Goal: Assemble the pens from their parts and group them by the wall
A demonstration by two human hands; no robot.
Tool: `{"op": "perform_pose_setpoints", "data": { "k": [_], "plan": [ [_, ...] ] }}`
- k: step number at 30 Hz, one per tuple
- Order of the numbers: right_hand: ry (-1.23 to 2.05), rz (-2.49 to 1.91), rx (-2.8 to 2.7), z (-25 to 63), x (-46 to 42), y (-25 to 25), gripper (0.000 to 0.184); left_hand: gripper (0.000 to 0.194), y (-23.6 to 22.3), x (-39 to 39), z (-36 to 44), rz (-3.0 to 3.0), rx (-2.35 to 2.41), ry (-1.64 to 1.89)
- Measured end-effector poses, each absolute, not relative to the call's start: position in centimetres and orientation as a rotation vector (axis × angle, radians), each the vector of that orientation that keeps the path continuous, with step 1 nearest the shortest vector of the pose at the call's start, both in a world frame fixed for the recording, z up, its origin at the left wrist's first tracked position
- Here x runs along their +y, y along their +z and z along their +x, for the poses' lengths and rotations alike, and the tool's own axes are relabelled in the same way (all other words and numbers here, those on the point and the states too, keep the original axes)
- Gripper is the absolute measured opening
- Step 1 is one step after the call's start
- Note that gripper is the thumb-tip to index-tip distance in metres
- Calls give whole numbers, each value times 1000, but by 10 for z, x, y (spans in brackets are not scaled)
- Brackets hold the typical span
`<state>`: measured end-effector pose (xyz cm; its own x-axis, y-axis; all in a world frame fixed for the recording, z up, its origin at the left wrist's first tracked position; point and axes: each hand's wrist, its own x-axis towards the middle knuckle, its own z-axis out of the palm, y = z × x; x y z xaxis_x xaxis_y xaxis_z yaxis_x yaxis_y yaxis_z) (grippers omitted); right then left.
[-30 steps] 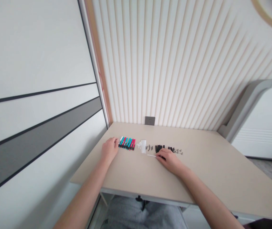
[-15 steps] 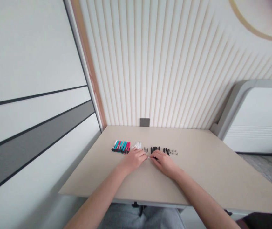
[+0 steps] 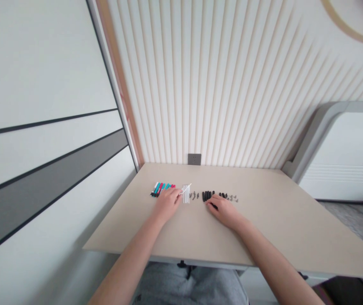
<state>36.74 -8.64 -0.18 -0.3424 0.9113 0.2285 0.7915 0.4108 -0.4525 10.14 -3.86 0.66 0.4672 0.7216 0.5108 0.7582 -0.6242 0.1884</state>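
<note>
Left hand (image 3: 168,204) covers part of the marker row (image 3: 162,189), white stick (image 3: 185,189) at its fingertips, grip too small to confirm. Right hand (image 3: 226,212) sits well apart, over a black piece (image 3: 213,206), hold unclear; stick was at this hand earlier. Further on: white tube row (image 3: 186,195), black parts (image 3: 207,195), beige desk (image 3: 264,224), wall socket (image 3: 194,159).

Beige tabletop (image 3: 264,228) against ribbed cream wall panelling (image 3: 219,84); square grey wall socket (image 3: 194,159) just above rear edge. White panel with grey stripe (image 3: 41,63) at left; grey-framed white cabinet (image 3: 343,152) at right, beside grey floor (image 3: 353,216).
</note>
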Motion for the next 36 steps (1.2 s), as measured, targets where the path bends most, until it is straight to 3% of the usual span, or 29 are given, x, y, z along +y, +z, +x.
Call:
{"op": "perform_pose_setpoints", "data": {
  "k": [4,36],
  "plan": [
    [383,-1422,-2267,363,-89,-1,26,21,2,-39,106,-2606,-1426,-865],
    [381,-1320,-2270,362,-88,-5,24,11,-6,-39,113,-2710,-1298,-602]
  ]
}}
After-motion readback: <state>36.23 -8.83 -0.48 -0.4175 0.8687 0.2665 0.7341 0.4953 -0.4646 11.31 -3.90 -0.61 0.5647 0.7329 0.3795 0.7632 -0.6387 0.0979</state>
